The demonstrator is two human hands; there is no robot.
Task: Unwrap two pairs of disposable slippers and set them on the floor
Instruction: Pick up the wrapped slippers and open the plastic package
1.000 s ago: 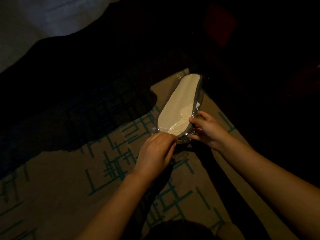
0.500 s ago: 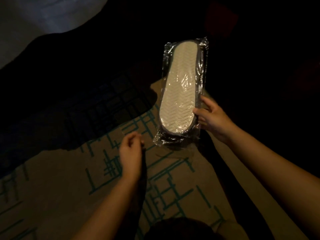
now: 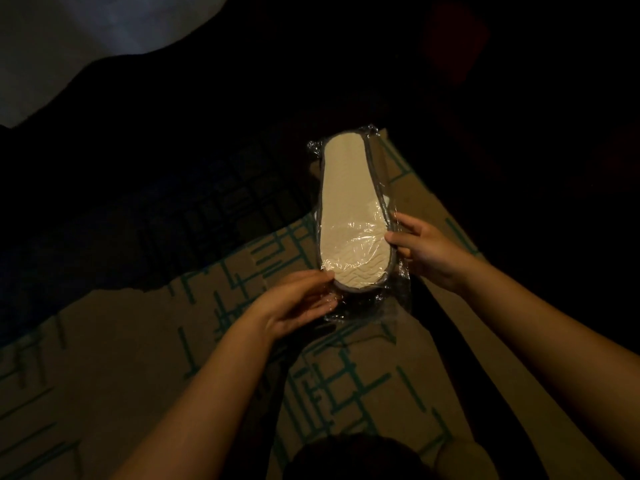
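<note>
A wrapped slipper pack [image 3: 349,216] is held sole up over the carpet: a pale ribbed sole with a dark grey edge inside clear crinkled plastic. My right hand [image 3: 427,249] grips the pack's right side near the heel, thumb on the sole. My left hand [image 3: 298,301] holds the loose plastic at the near left corner, below the heel. The room is dim, and no other slipper pack shows.
The floor is a tan carpet [image 3: 121,358] with teal line patterns. A large dark shadow [image 3: 173,209] covers the left and far part. A pale surface [image 3: 86,36] lies at the top left. A dark rounded shape [image 3: 349,459] sits at the bottom edge.
The pack has come down and nearer from its raised position. My left hand, away from it half a second ago, has returned and taken hold of the wrapper's near end.
</note>
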